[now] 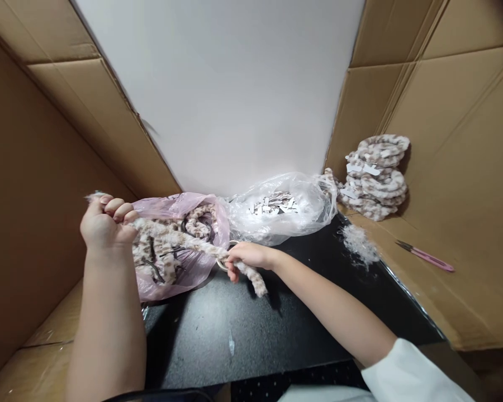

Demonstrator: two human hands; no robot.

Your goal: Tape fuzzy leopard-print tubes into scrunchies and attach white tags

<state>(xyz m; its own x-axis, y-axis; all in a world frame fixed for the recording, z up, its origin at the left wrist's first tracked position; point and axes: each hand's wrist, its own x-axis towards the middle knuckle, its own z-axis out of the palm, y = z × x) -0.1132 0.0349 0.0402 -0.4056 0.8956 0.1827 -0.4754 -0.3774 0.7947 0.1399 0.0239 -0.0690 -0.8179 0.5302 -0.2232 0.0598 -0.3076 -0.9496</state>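
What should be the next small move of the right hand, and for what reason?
Perhaps slide the right hand a little toward the loose end of the plush strip: that end sticks out free past this hand's grip, while the left hand is closed around the strip farther along.

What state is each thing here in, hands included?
Left hand, closed around one end of the fuzzy strip.
Right hand, gripping the strip near its other end.
Fuzzy strip, stretched between both hands, short tail loose beyond the right.
Pink bag, open, filled with fuzzy pieces.
Clear bag, crumpled, holding white tags.
Fuzzy rings, stacked.
Pink-handled tool, lying flat.
White fluff, loosely heaped.
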